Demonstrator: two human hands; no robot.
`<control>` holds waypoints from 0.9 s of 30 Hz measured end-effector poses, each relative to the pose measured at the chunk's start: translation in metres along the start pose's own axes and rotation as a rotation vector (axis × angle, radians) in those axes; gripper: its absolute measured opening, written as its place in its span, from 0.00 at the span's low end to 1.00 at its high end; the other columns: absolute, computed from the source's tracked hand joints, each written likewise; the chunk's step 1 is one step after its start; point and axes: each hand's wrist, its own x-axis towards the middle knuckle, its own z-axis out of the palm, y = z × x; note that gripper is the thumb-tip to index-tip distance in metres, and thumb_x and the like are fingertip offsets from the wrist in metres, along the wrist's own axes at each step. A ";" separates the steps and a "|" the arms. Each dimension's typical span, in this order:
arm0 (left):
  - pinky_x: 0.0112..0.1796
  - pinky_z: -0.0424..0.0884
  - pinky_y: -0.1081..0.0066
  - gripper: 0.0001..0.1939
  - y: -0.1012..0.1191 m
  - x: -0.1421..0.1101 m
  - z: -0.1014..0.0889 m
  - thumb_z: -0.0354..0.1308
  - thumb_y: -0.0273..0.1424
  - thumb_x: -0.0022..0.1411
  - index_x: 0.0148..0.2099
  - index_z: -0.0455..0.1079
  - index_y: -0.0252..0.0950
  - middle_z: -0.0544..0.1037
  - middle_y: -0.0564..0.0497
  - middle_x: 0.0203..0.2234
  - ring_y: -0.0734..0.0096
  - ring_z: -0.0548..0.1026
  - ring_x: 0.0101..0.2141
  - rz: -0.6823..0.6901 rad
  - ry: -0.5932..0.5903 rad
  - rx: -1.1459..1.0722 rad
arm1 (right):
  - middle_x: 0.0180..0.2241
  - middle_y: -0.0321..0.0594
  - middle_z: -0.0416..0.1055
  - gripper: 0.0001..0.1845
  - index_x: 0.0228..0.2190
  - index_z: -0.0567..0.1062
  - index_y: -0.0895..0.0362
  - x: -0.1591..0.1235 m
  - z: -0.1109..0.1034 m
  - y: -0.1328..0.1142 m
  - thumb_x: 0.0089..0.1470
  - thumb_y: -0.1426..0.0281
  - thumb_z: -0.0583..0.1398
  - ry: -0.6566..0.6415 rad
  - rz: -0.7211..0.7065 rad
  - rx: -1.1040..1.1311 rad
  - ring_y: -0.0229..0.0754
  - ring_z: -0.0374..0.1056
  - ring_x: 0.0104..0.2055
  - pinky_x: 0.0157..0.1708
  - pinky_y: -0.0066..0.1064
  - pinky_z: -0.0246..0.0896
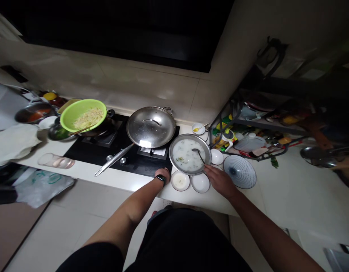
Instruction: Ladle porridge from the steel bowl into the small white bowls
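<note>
My right hand grips the handle of a spoon. Its dark bowl dips into a white soupy liquid with green bits, inside a wide metal basin. Beside the stove's right front corner, my left hand leans on the counter, fingers curled like a fist and nothing visible in it. Between my hands stand a small bowl of white liquid and a white bowl. A further small bowl sits right of the basin.
A lidded pan covers a burner, its long handle pointing at me. Left of it are a green basin with shredded food and a glass. Rightward lie a striped plate and a rack of bottles.
</note>
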 end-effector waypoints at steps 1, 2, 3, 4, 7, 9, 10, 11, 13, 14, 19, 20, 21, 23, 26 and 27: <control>0.56 0.77 0.60 0.29 0.000 0.000 0.000 0.61 0.28 0.61 0.64 0.69 0.24 0.79 0.27 0.58 0.48 0.78 0.60 0.002 -0.001 -0.007 | 0.58 0.50 0.80 0.21 0.53 0.83 0.54 -0.001 -0.001 -0.002 0.66 0.76 0.54 -0.004 -0.012 -0.013 0.52 0.80 0.55 0.56 0.46 0.78; 0.56 0.77 0.59 0.30 0.000 0.000 0.000 0.62 0.28 0.61 0.64 0.69 0.24 0.79 0.27 0.58 0.48 0.78 0.60 0.006 0.001 -0.015 | 0.57 0.50 0.80 0.22 0.53 0.83 0.54 -0.002 -0.003 -0.005 0.67 0.75 0.54 0.007 -0.015 -0.008 0.52 0.80 0.55 0.55 0.46 0.78; 0.56 0.77 0.59 0.29 0.000 0.000 0.000 0.62 0.28 0.61 0.64 0.69 0.25 0.79 0.27 0.58 0.48 0.78 0.60 0.008 0.004 -0.023 | 0.57 0.49 0.80 0.21 0.53 0.83 0.54 -0.004 -0.006 -0.010 0.68 0.75 0.53 0.031 -0.008 0.013 0.52 0.80 0.55 0.56 0.46 0.78; 0.57 0.76 0.59 0.29 0.000 0.000 0.000 0.62 0.29 0.62 0.64 0.70 0.25 0.79 0.27 0.58 0.48 0.78 0.60 0.006 0.008 -0.031 | 0.57 0.48 0.80 0.21 0.54 0.82 0.53 -0.007 -0.009 -0.016 0.69 0.74 0.53 0.063 0.008 0.045 0.51 0.80 0.56 0.56 0.45 0.78; 0.56 0.77 0.59 0.28 0.000 0.001 0.001 0.61 0.30 0.64 0.64 0.70 0.24 0.79 0.26 0.57 0.48 0.79 0.59 -0.010 0.015 -0.033 | 0.55 0.44 0.82 0.20 0.56 0.81 0.50 -0.018 -0.019 -0.040 0.71 0.72 0.55 0.145 0.059 0.162 0.49 0.80 0.56 0.58 0.43 0.77; 0.55 0.78 0.59 0.29 0.000 0.001 0.002 0.61 0.30 0.63 0.64 0.70 0.24 0.80 0.26 0.56 0.47 0.79 0.58 -0.007 0.019 -0.021 | 0.53 0.44 0.83 0.20 0.55 0.81 0.49 -0.028 -0.020 -0.056 0.70 0.72 0.55 0.160 0.050 0.226 0.49 0.81 0.54 0.56 0.42 0.78; 0.55 0.78 0.59 0.29 0.000 0.002 0.002 0.61 0.31 0.63 0.64 0.70 0.24 0.80 0.27 0.56 0.47 0.79 0.58 -0.005 0.020 -0.017 | 0.53 0.44 0.83 0.20 0.55 0.82 0.49 -0.033 -0.018 -0.063 0.70 0.72 0.56 0.152 0.027 0.252 0.49 0.82 0.53 0.55 0.41 0.79; 0.55 0.78 0.59 0.29 0.000 0.002 0.002 0.62 0.31 0.63 0.64 0.70 0.24 0.80 0.27 0.56 0.48 0.79 0.58 -0.004 0.022 -0.016 | 0.52 0.44 0.84 0.20 0.55 0.82 0.49 -0.038 -0.014 -0.069 0.70 0.73 0.56 0.136 0.000 0.272 0.48 0.82 0.52 0.54 0.40 0.79; 0.54 0.78 0.59 0.30 0.000 0.004 0.003 0.62 0.32 0.62 0.64 0.70 0.25 0.80 0.27 0.56 0.47 0.79 0.58 -0.011 0.017 -0.025 | 0.51 0.45 0.84 0.20 0.55 0.82 0.50 -0.047 -0.004 -0.076 0.69 0.74 0.56 0.089 -0.052 0.297 0.48 0.83 0.51 0.52 0.38 0.80; 0.54 0.78 0.59 0.31 -0.001 0.005 0.004 0.63 0.32 0.61 0.64 0.70 0.25 0.80 0.27 0.56 0.47 0.79 0.58 -0.015 0.011 -0.028 | 0.51 0.45 0.84 0.20 0.55 0.82 0.50 -0.051 0.002 -0.077 0.69 0.75 0.56 0.061 -0.069 0.302 0.47 0.83 0.50 0.52 0.37 0.80; 0.55 0.77 0.58 0.32 -0.001 0.007 0.006 0.65 0.35 0.59 0.64 0.70 0.27 0.80 0.26 0.56 0.46 0.79 0.59 -0.015 0.017 -0.048 | 0.51 0.47 0.84 0.19 0.51 0.83 0.51 -0.061 0.030 -0.071 0.69 0.72 0.54 -0.020 -0.024 0.359 0.48 0.82 0.52 0.52 0.39 0.80; 0.55 0.77 0.58 0.32 -0.001 0.008 0.006 0.65 0.36 0.59 0.63 0.70 0.27 0.80 0.26 0.56 0.46 0.79 0.59 -0.018 0.018 -0.058 | 0.52 0.47 0.84 0.18 0.50 0.84 0.50 -0.062 0.035 -0.069 0.70 0.69 0.55 -0.017 0.032 0.402 0.49 0.82 0.52 0.53 0.40 0.80; 0.55 0.77 0.58 0.32 -0.001 0.007 0.006 0.65 0.36 0.59 0.63 0.71 0.28 0.80 0.26 0.56 0.46 0.79 0.59 -0.022 0.013 -0.069 | 0.51 0.47 0.84 0.17 0.48 0.84 0.50 -0.063 0.039 -0.069 0.71 0.65 0.55 -0.004 0.118 0.460 0.50 0.83 0.51 0.52 0.42 0.80; 0.55 0.77 0.59 0.32 -0.001 0.006 0.005 0.65 0.35 0.59 0.63 0.71 0.28 0.80 0.27 0.56 0.47 0.79 0.59 -0.026 0.005 -0.078 | 0.46 0.49 0.85 0.20 0.46 0.84 0.51 -0.063 0.045 -0.069 0.71 0.55 0.57 0.051 0.367 0.616 0.52 0.84 0.44 0.47 0.45 0.82; 0.55 0.77 0.60 0.30 -0.001 0.003 0.002 0.63 0.31 0.60 0.64 0.70 0.26 0.79 0.27 0.57 0.47 0.78 0.59 -0.019 0.005 -0.054 | 0.34 0.51 0.85 0.32 0.42 0.82 0.56 -0.059 0.052 -0.069 0.61 0.39 0.62 0.182 0.789 0.893 0.56 0.84 0.34 0.38 0.48 0.83; 0.55 0.77 0.60 0.30 0.000 0.002 0.001 0.62 0.30 0.61 0.64 0.70 0.26 0.79 0.27 0.57 0.48 0.78 0.59 -0.015 0.008 -0.044 | 0.31 0.51 0.85 0.35 0.40 0.81 0.57 -0.057 0.053 -0.068 0.56 0.36 0.65 0.223 0.891 0.978 0.58 0.84 0.34 0.38 0.49 0.83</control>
